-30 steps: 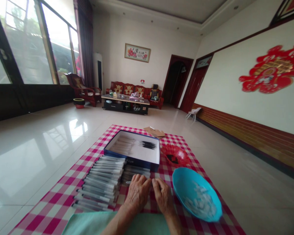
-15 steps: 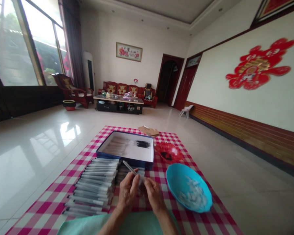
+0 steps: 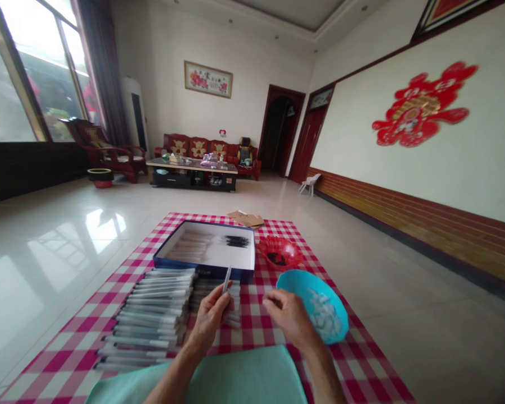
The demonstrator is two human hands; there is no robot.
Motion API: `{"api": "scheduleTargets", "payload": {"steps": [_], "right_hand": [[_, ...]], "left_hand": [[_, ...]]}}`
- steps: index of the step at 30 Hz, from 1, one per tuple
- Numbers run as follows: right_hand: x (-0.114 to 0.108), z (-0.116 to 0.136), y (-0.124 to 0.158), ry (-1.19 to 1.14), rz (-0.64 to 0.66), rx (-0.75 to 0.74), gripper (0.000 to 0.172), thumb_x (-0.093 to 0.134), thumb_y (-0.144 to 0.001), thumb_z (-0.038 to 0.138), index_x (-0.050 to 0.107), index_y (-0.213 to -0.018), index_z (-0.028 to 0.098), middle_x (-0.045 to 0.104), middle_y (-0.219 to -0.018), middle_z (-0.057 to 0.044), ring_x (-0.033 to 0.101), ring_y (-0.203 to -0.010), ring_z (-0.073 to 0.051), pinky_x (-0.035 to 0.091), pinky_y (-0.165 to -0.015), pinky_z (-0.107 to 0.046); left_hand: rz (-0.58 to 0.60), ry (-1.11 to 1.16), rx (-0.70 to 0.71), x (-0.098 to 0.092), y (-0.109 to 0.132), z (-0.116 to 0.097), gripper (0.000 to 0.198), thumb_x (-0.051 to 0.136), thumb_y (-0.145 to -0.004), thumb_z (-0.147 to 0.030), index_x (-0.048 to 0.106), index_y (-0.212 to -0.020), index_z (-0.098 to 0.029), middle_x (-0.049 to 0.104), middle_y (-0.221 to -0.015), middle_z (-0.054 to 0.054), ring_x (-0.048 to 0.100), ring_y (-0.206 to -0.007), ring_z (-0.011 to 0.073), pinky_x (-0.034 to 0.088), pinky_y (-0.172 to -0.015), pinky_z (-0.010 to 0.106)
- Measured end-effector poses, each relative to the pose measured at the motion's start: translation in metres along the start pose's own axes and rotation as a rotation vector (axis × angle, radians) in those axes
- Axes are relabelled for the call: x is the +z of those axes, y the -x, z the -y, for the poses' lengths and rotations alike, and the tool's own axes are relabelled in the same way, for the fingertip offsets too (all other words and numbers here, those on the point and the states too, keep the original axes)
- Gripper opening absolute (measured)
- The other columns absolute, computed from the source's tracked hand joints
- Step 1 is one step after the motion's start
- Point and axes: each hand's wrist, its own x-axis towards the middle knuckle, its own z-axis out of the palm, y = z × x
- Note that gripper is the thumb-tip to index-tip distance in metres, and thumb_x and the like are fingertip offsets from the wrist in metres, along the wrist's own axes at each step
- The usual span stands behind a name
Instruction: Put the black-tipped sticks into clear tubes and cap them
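My left hand [image 3: 214,311] is closed around a slim pen [image 3: 226,279], which points up and away from me. My right hand [image 3: 288,311] is over the near-left rim of a blue bowl [image 3: 289,279], its fingers curled together; whether anything is between them is hidden. Small whitish translucent pieces [image 3: 325,317] lie in that bowl. Left of my hands, a stack of grey-white pens [image 3: 151,308] with dark ends covers the cloth. A smaller group of pens [image 3: 210,294] lies behind my left hand.
A blue-edged box [image 3: 202,270] with a white inside holds pale clear sticks [image 3: 189,247] and thin black pieces [image 3: 236,241]. A red bowl [image 3: 292,255] has small black parts. Brown cardboard [image 3: 246,219] lies at the far edge of the checked cloth [image 3: 252,320]; a green cloth [image 3: 244,376] is nearest me.
My right hand has left the pen and moved right to the blue bowl. My left hand keeps the pen, now more upright. The camera view has shifted slightly right.
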Motion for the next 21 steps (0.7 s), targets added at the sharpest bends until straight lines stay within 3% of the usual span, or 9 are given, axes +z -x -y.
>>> {"api": "scheduleTargets", "payload": {"steps": [3,5,11,15,17,21], "right_hand": [[-0.031,-0.031,-0.001,0.412,0.047,0.135,0.023,0.05,-0.079,0.019,0.072,-0.085,0.02,0.072,-0.088,-0.006,0.064,-0.082,-0.018,0.043,-0.072,-0.023],[-0.042,-0.05,0.001,0.518,0.105,0.209,0.022,0.054,-0.074,0.014,0.074,-0.08,0.02,0.073,-0.083,-0.007,0.065,-0.08,-0.019,0.042,-0.068,-0.023],[-0.042,-0.078,0.007,0.61,0.183,0.265,0.023,0.055,-0.067,0.005,0.07,-0.059,0.02,0.073,-0.071,-0.008,0.067,-0.075,-0.021,0.04,-0.063,-0.025],[-0.043,-0.075,0.002,0.624,0.116,0.248,0.017,0.054,-0.076,0.014,0.07,-0.077,0.017,0.072,-0.082,-0.011,0.066,-0.081,-0.023,0.042,-0.068,-0.027],[-0.041,-0.065,-0.003,0.492,0.037,0.211,0.02,0.05,-0.082,0.022,0.068,-0.086,0.017,0.071,-0.083,-0.01,0.065,-0.08,-0.022,0.044,-0.069,-0.028],[-0.017,-0.035,-0.018,-0.15,-0.144,0.095,0.025,0.056,-0.079,0.037,0.067,-0.092,0.019,0.071,-0.084,-0.006,0.064,-0.077,-0.022,0.046,-0.069,-0.029]], "left_hand": [[0.016,-0.235,0.108,0.0,0.0,0.001,0.048,0.053,-0.086,-0.047,0.063,-0.116,-0.011,0.046,-0.054,-0.005,0.033,-0.046,0.0063,0.026,-0.042,0.017],[0.019,-0.426,0.208,0.001,0.002,0.0,0.045,0.05,-0.088,-0.045,0.065,-0.113,-0.011,0.046,-0.053,-0.004,0.037,-0.048,0.0079,0.03,-0.045,0.018],[0.026,-0.8,0.428,0.003,0.006,0.004,0.036,0.046,-0.09,-0.036,0.066,-0.113,-0.015,0.054,-0.053,-0.003,0.047,-0.048,0.0096,0.036,-0.051,0.018],[0.01,-0.801,0.461,0.005,0.006,0.006,0.033,0.046,-0.09,-0.034,0.07,-0.103,-0.016,0.061,-0.059,0.0,0.053,-0.051,0.0109,0.039,-0.054,0.019],[0.01,-0.764,0.468,0.006,0.007,0.004,0.031,0.047,-0.089,-0.034,0.071,-0.098,-0.017,0.063,-0.06,0.001,0.054,-0.053,0.0116,0.039,-0.054,0.019],[-0.01,-0.698,0.485,0.008,0.009,-0.001,0.028,0.05,-0.088,-0.033,0.072,-0.097,-0.018,0.067,-0.067,0.003,0.059,-0.058,0.0143,0.042,-0.058,0.02]]}}
